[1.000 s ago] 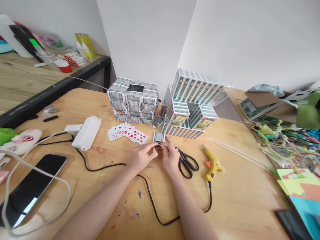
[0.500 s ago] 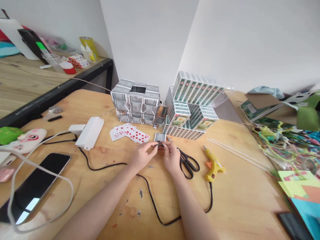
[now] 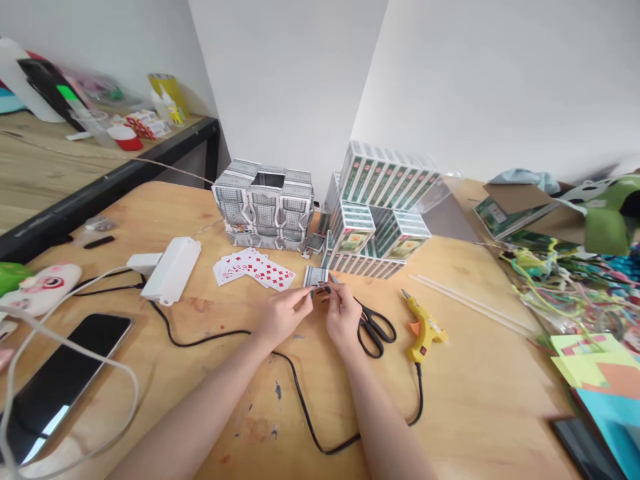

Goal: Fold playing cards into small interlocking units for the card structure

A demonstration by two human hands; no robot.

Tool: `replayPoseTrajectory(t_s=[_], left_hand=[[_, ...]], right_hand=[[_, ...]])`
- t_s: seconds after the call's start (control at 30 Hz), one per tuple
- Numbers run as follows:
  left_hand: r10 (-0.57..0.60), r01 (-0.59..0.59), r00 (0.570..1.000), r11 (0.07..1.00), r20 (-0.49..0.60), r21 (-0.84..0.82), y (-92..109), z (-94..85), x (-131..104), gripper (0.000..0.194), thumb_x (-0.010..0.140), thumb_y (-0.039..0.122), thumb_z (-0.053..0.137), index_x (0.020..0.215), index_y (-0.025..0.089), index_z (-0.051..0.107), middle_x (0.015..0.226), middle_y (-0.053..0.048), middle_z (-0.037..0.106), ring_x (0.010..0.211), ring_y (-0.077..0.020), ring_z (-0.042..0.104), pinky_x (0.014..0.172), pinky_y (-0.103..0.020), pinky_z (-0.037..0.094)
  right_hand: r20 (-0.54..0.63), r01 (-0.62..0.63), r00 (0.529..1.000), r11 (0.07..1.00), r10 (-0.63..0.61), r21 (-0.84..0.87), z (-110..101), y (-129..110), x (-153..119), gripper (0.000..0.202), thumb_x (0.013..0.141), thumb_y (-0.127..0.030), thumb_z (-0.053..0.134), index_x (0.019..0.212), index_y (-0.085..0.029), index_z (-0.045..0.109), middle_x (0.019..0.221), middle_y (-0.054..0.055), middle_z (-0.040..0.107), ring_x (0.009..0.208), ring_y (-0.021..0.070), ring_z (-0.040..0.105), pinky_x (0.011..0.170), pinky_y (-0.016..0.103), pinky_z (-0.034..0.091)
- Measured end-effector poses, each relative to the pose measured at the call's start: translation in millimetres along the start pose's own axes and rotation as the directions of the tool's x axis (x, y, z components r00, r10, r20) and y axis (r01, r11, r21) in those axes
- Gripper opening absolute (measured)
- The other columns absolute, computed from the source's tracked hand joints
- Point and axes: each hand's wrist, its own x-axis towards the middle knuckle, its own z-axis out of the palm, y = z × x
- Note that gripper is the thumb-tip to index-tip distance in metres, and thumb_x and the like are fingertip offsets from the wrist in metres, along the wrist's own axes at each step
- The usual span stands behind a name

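Note:
My left hand (image 3: pixel 284 312) and my right hand (image 3: pixel 344 316) face each other over the table, fingertips pinched a small gap apart. Something thin and dark shows at the fingertips, too small to make out. Just beyond them lies a playing card (image 3: pixel 316 276), back side up. A fan of diamond playing cards (image 3: pixel 270 270) is spread face up to the left. Black-handled scissors (image 3: pixel 373 329) lie by my right hand, their blades partly hidden behind it. Farther right rests a yellow glue gun (image 3: pixel 424 330).
A structure of folded playing cards (image 3: pixel 265 207) stands at the back, beside stacked card boxes (image 3: pixel 360 233). The glue gun's black cord (image 3: pixel 307 407) loops below my forearms. Clear glue sticks (image 3: pixel 470 303) lie right; a white adapter (image 3: pixel 173 270) and phone (image 3: pixel 70 380) lie left.
The view has swung slightly to the right. My fingertips have moved a little apart, and the thin dark thing shows between them.

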Motion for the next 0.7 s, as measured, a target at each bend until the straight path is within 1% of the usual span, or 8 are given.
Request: replayPoseTrajectory(t_s=[0.1,0.2,0.3,0.37,0.43,0.53,0.63,0.7], left_hand=[[0.028,-0.030,0.999,0.999,0.037,0.032,0,-1.0,-1,0.026,0.079,0.016,0.047,0.098,0.017,0.065,0.076,-0.004,0.071,0.063,-0.0133,0.064,0.062,-0.024,0.050],[-0.003,0.002,0.998,1.000,0.062,0.003,0,-2.6,-1,0.031,0.078,0.014,0.046,0.103,0.017,0.064,0.081,-0.004,0.071,0.067,-0.0139,0.065,0.067,-0.024,0.050],[-0.103,0.110,0.991,0.991,0.085,-0.082,2,-3.8,-1,0.030,0.079,0.017,0.047,0.103,0.018,0.063,0.088,-0.005,0.070,0.075,-0.0144,0.065,0.073,-0.024,0.050],[-0.182,0.197,0.978,0.969,0.105,-0.149,3,-4.3,-1,0.027,0.080,0.022,0.047,0.102,0.017,0.064,0.093,-0.006,0.070,0.081,-0.0157,0.065,0.077,-0.024,0.049],[-0.264,0.286,0.956,0.935,0.130,-0.209,4,-4.6,0,0.027,0.083,0.027,0.046,0.101,0.017,0.064,0.095,-0.006,0.069,0.084,-0.0168,0.064,0.075,-0.024,0.049],[-0.361,0.396,0.917,0.881,0.170,-0.260,5,-4.7,1,0.030,0.085,0.033,0.043,0.099,0.016,0.065,0.090,-0.006,0.070,0.079,-0.0174,0.065,0.068,-0.023,0.049],[-0.415,0.454,0.890,0.844,0.186,-0.285,6,-4.5,3,0.032,0.085,0.035,0.043,0.097,0.016,0.066,0.080,-0.005,0.070,0.073,-0.0176,0.064,0.066,-0.023,0.049],[-0.441,0.479,0.878,0.819,0.186,-0.316,7,-4.3,3,0.032,0.085,0.036,0.044,0.097,0.015,0.066,0.081,-0.006,0.070,0.074,-0.0179,0.064,0.067,-0.024,0.049]], right_hand=[[-0.003,-0.015,1.000,1.000,0.015,0.001,0,1,0,0.021,0.086,-0.023,0.036,0.092,-0.021,0.057,0.079,0.003,0.067,0.067,0.0165,0.063,0.065,0.028,0.048],[0.004,-0.045,0.999,0.998,0.045,0.031,-1,1,0,0.021,0.086,-0.024,0.037,0.094,-0.021,0.056,0.081,0.004,0.067,0.067,0.0166,0.062,0.065,0.029,0.048],[0.034,-0.071,0.997,0.992,0.068,0.107,-2,-2,2,0.021,0.086,-0.027,0.040,0.096,-0.020,0.057,0.084,0.004,0.067,0.067,0.0160,0.062,0.066,0.029,0.048],[0.053,-0.087,0.995,0.980,0.079,0.178,-2,-5,3,0.021,0.086,-0.031,0.043,0.095,-0.019,0.057,0.084,0.004,0.067,0.068,0.0158,0.062,0.067,0.029,0.048],[0.058,-0.111,0.993,0.968,0.101,0.224,-2,-8,4,0.022,0.084,-0.035,0.046,0.092,-0.019,0.058,0.083,0.004,0.066,0.070,0.0162,0.062,0.069,0.029,0.049],[0.047,-0.178,0.984,0.946,0.172,0.269,0,-11,7,0.025,0.082,-0.040,0.050,0.085,-0.018,0.060,0.079,0.004,0.066,0.071,0.0169,0.061,0.070,0.030,0.049],[0.084,-0.264,0.964,0.879,0.252,0.398,2,-12,9,0.027,0.078,-0.042,0.054,0.082,-0.017,0.061,0.076,0.004,0.067,0.066,0.0167,0.061,0.066,0.030,0.050],[0.115,-0.307,0.951,0.820,0.288,0.483,3,-11,11,0.028,0.075,-0.042,0.058,0.082,-0.016,0.062,0.073,0.004,0.067,0.063,0.0168,0.062,0.064,0.031,0.050]])
